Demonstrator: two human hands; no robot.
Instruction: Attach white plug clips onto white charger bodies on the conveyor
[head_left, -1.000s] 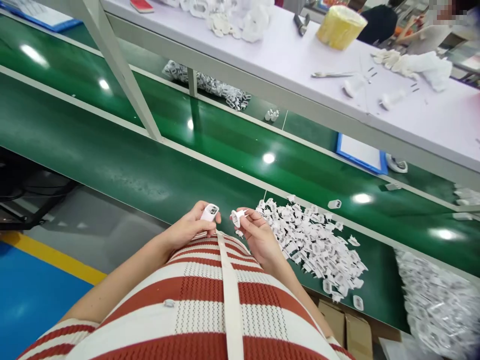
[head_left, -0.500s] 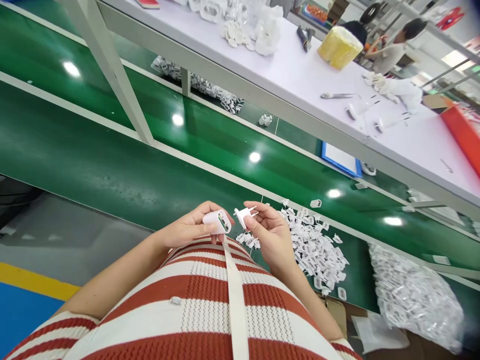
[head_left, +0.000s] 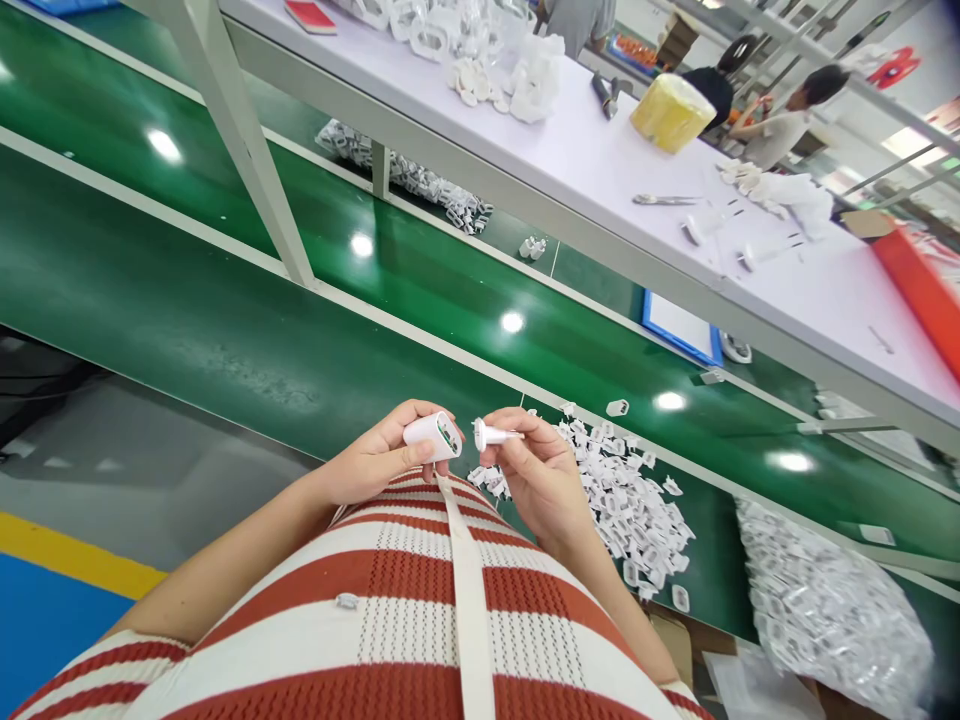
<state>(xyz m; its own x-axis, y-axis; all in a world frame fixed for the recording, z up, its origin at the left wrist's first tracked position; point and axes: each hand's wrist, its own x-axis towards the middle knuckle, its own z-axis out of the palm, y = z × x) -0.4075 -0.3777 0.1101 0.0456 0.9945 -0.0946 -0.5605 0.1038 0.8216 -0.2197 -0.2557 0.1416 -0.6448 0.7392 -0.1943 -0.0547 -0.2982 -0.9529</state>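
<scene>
My left hand [head_left: 382, 455] is closed around a white charger housing [head_left: 429, 437], whose open end faces right and shows a green circuit board inside. In my right hand [head_left: 546, 475] a white plug cap with two pins [head_left: 491, 434] is pinched between thumb and fingers. Its wide face points left at the housing, and a small gap separates the two. Just beyond my right hand, a heap of white plug caps [head_left: 626, 510] lies on the green work surface [head_left: 225, 340].
A clear bag of white parts [head_left: 832, 600] sits at the right. The raised white shelf [head_left: 570, 150] runs across the back, bearing a yellow roll [head_left: 673, 112], pliers [head_left: 604, 95], tweezers [head_left: 664, 200] and a red box [head_left: 919, 290]. A blue-framed tray [head_left: 682, 325] lies below it. People sit far off.
My right hand has turned the plug cap so its wide face now points toward the housing and its pins point right. The left hand has hardly moved. The view has shifted slightly.
</scene>
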